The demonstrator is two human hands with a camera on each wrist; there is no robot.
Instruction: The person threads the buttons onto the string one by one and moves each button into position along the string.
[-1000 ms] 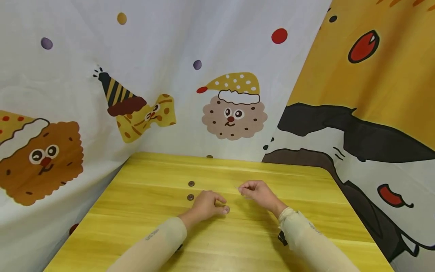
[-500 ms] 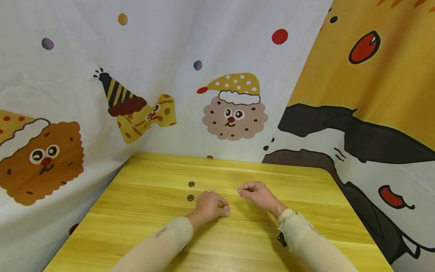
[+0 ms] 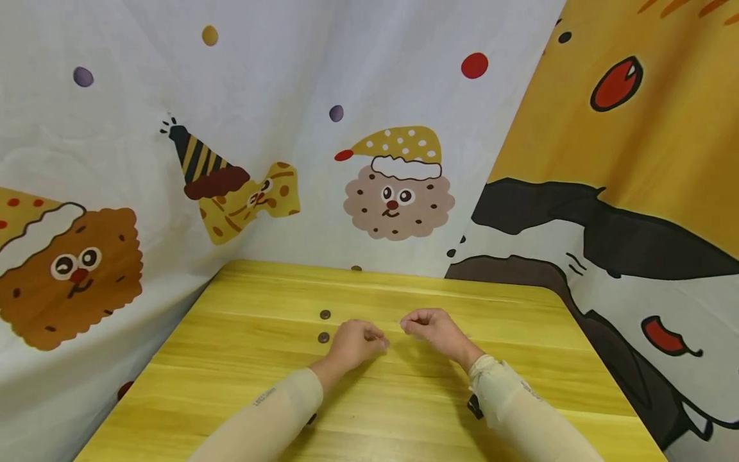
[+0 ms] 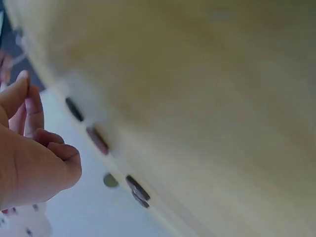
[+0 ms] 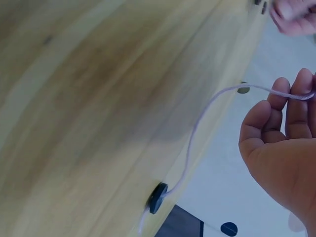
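Note:
In the head view my left hand is over the middle of the table, its thumb and index finger pinching a small button that is mostly hidden by the fingertips. Just to its right, my right hand pinches a thin purple string, with a short tip poking out toward the left hand. The string trails back from the right hand and runs through a dark button. A narrow gap separates the two hands' fingertips.
Two brown buttons, a farther one and a nearer one, lie left of my left hand on the yellow wooden table. A printed curtain hangs behind the table's far edge and along its sides.
My left hand's fingertips have lifted and turned slightly, moving up toward the level of the string tip. My right hand has shifted a touch left and keeps its pinch on the string.

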